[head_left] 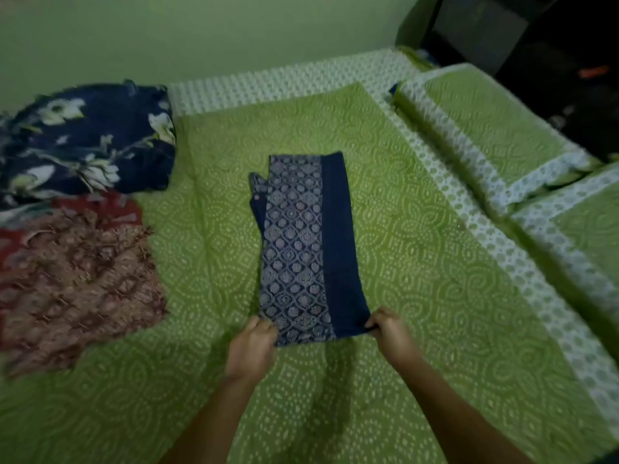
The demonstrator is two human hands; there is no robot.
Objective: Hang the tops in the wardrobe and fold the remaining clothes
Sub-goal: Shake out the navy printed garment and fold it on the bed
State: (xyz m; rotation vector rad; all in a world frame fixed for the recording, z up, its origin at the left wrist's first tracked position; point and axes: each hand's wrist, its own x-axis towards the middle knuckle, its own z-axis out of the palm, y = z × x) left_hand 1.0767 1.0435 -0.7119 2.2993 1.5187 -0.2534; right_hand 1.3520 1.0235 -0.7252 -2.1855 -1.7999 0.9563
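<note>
A navy garment (303,242) with a pale tile print and a plain navy strip along its right side lies folded into a long narrow band in the middle of the green bed cover (418,262). My left hand (253,346) grips its near left corner. My right hand (388,329) pinches its near right corner. Both near corners are lifted slightly off the cover. The far end lies flat.
A dark blue floral cloth (90,139) is heaped at the left by the wall. In front of it lies a red-brown printed garment (73,279). Two green pillows (485,135) line the right side. Dark furniture (536,38) stands at the far right.
</note>
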